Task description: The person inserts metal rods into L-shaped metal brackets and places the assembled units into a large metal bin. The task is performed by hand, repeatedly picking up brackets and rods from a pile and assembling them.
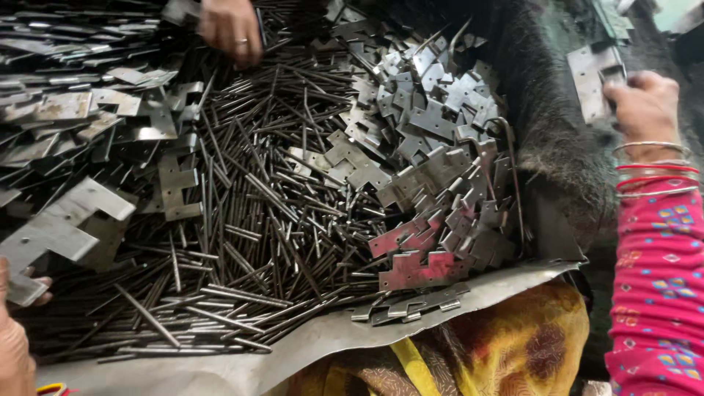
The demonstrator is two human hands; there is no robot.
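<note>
A stamped hinge plate [55, 231] is pinched by the left hand [15, 330] at eight o'clock; another plate [592, 77] (at two o'clock) is seemingly gripped by the right hand [645, 103], above steel pins [271, 213].

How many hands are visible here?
3: left hand at bottom left, holding a notched plate; right hand at upper right, gripping a second plate; another person's hand at top, over the rods. Others may lie outside view.

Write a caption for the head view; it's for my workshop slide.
Left hand grips large notched plate, right hand grips small plate, beside heaped steel pins.
</note>
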